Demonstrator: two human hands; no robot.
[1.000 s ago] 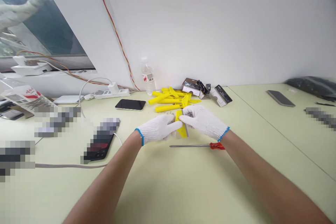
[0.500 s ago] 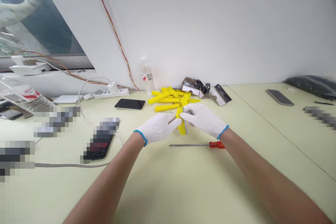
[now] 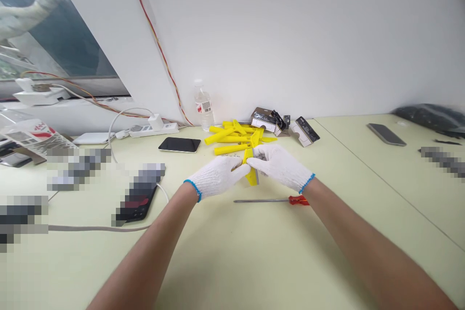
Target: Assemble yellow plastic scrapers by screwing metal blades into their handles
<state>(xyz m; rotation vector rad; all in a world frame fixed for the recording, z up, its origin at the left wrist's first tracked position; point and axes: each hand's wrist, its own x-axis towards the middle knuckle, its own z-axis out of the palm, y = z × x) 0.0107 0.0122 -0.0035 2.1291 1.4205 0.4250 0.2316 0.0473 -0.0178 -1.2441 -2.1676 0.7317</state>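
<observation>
Yellow plastic scraper head point(image 3: 250, 169), grey metal blade point(image 3: 257, 179) along its right side, held mid-table, just nearer than pile of yellow handles point(image 3: 232, 138). Left hand point(image 3: 216, 178) and right hand point(image 3: 279, 167), in white knit gloves, pressed together, pinching it from both sides. Smooth plastic could slip in knit gloves, dropping onto red-handled screwdriver point(image 3: 298, 200) just nearer.

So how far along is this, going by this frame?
Nothing visibly finished sits apart. In hand: gloved left hand and right hand hold a yellow scraper with a metal blade. Left: the heap of yellow plastic handles; a red-handled screwdriver lies nearby.
</observation>
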